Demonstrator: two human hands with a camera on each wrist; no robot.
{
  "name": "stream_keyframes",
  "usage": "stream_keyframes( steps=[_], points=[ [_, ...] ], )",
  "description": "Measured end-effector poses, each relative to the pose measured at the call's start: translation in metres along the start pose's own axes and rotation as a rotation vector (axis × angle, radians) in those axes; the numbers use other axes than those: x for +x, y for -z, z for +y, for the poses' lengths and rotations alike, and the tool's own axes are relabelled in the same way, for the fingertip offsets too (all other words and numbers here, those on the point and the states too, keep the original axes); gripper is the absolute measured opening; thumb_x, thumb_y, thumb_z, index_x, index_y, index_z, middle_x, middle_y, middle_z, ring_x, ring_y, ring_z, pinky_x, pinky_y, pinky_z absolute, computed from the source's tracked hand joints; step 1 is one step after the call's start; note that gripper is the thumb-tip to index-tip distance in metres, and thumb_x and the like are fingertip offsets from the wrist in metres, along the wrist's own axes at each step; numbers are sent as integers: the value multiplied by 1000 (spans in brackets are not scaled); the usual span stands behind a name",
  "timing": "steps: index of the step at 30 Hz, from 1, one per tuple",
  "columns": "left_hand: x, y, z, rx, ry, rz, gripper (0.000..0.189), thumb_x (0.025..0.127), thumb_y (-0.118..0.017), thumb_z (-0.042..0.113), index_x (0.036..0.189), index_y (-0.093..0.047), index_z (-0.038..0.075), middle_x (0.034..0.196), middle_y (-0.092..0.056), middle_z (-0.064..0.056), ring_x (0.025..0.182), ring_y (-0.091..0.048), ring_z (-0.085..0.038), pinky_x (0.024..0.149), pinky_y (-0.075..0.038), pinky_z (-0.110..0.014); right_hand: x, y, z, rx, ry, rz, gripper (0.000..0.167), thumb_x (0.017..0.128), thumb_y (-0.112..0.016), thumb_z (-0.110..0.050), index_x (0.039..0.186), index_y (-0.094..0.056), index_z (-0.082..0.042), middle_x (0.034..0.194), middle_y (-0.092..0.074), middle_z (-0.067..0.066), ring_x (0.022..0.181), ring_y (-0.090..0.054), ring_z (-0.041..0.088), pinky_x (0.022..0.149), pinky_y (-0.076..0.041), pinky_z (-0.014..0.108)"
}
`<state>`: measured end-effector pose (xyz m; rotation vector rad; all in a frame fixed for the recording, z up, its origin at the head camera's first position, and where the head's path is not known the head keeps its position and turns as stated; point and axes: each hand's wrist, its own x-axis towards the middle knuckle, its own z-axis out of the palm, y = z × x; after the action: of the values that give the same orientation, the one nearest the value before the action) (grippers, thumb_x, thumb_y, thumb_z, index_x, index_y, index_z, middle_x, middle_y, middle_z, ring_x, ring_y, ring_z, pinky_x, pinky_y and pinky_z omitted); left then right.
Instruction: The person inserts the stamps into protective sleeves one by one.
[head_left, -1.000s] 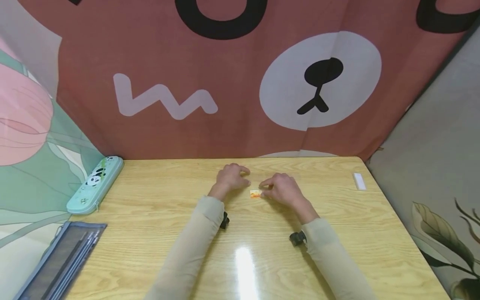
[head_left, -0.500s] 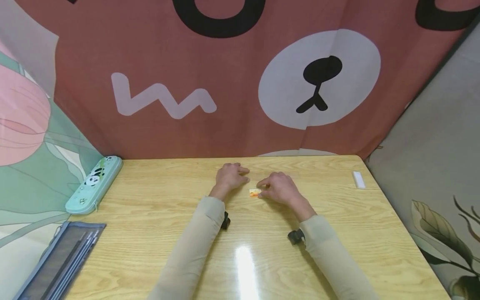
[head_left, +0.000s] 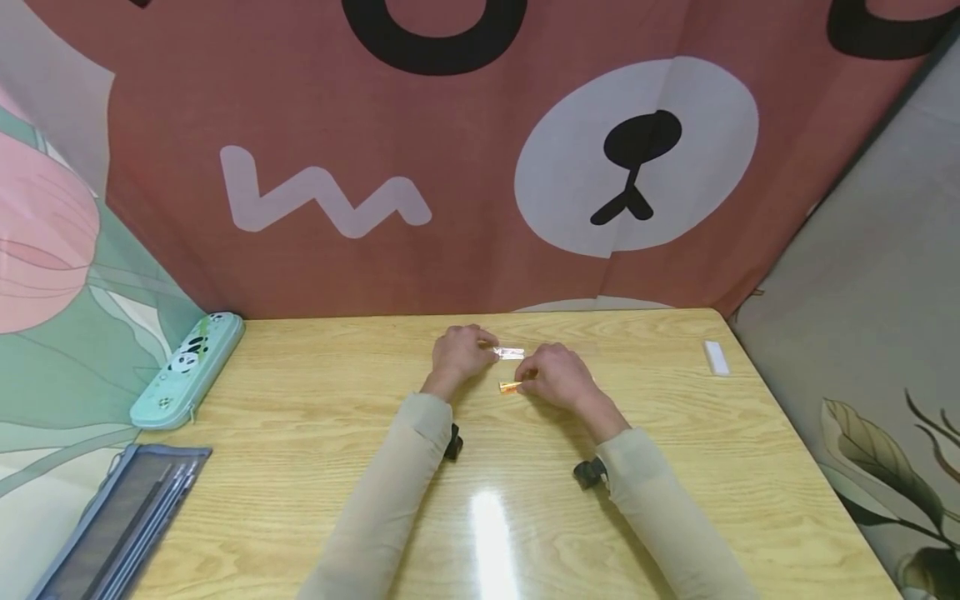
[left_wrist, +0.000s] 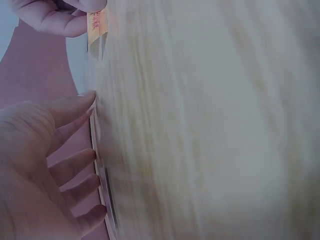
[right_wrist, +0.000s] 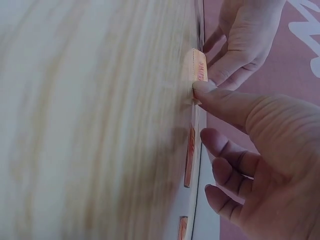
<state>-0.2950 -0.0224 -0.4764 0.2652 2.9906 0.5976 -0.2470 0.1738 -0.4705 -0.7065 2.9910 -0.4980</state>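
A small orange-and-yellow printed packet (head_left: pixel 509 387) with a serrated end sits between the thumb and fingers of my right hand (head_left: pixel 557 375). In the right wrist view the thumb presses the lettered packet (right_wrist: pixel 200 67), close to the left fingers. My left hand (head_left: pixel 460 353) has its thumb and index fingertips together, pinching one end of a shiny, clear-looking strip (head_left: pixel 510 353). The left wrist view shows the left hand (left_wrist: pixel 40 150) with its other fingers apart, near the tabletop; the strip is too blurred there to make out.
Below the right hand lie more orange pieces (right_wrist: pixel 190 157), hidden in the head view. A white block (head_left: pixel 716 358) is at the right edge. At left are a mint panda case (head_left: pixel 187 371) and a mesh pouch (head_left: pixel 127 521). A curtain (head_left: pixel 337 275) closes off the back.
The shiny strip now shows between the hands beside the left fingertips. The orange packet has turned from facing up to a narrower, tilted look in the right fingers. Both arms stay nearly in place.
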Motion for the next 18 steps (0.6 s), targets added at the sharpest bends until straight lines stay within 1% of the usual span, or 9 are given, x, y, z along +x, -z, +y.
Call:
stream_keyframes(
  steps=[3,5,7,8,9,12,15,16,18],
  points=[
    [-2,0,2,4,16,12,15,90,-74,40,104,-78,35,138,-64,8,129,-58,-27,105,-48,-50,0,0,0,22,-2,-2,5,85,-83,-28,88,-79,-30,92,-71,-8,95,-62,19,85,-53,44],
    [-3,0,3,0,34,17,9,91,-74,38,97,-77,34,133,-66,10,127,-59,-27,106,-46,-52,1,-2,0,51,-14,-1,5,86,-82,-26,89,-79,-29,93,-71,-8,94,-62,18,86,-53,42],
    [-4,0,4,-9,52,17,6,91,-73,37,93,-77,33,129,-69,9,126,-60,-27,107,-45,-53,2,-2,0,109,-40,-3,5,88,-80,-25,92,-80,-27,94,-73,-8,92,-64,16,85,-54,40],
    [-5,1,4,-23,56,22,5,92,-72,36,91,-77,33,125,-70,8,122,-62,-27,106,-45,-54,2,-2,0,145,-56,-2,6,89,-78,-24,94,-79,-27,95,-73,-8,90,-64,14,84,-54,39],
    [-6,2,4,-45,56,34,7,93,-71,34,90,-77,32,120,-72,8,116,-65,-26,102,-49,-52,1,-2,0,189,-74,-1,6,90,-77,-24,96,-79,-25,94,-74,-7,86,-65,13,81,-54,37],
    [-11,8,4,-183,64,86,8,93,-69,29,91,-77,29,104,-76,6,97,-69,-21,86,-55,-43,-1,3,-2,321,-121,7,6,93,-74,-22,97,-78,-21,92,-76,-4,73,-64,11,70,-53,31],
    [-17,15,3,-388,37,150,8,94,-70,23,91,-77,23,92,-77,3,81,-70,-18,67,-55,-33,-3,11,-5,418,-165,31,7,95,-72,-22,98,-76,-18,91,-76,-1,73,-66,11,65,-52,26],
    [-19,18,3,-458,29,156,6,94,-71,23,92,-77,21,91,-77,0,81,-70,-19,66,-54,-32,-4,14,-7,449,-184,40,8,95,-72,-23,99,-76,-17,93,-77,0,77,-68,12,65,-53,26],
    [-23,21,2,-580,3,149,6,95,-72,21,95,-76,17,93,-78,-5,81,-73,-23,67,-57,-31,-7,20,-9,521,-222,60,10,95,-73,-24,101,-75,-16,96,-77,3,85,-72,17,69,-56,29]
  ],
)
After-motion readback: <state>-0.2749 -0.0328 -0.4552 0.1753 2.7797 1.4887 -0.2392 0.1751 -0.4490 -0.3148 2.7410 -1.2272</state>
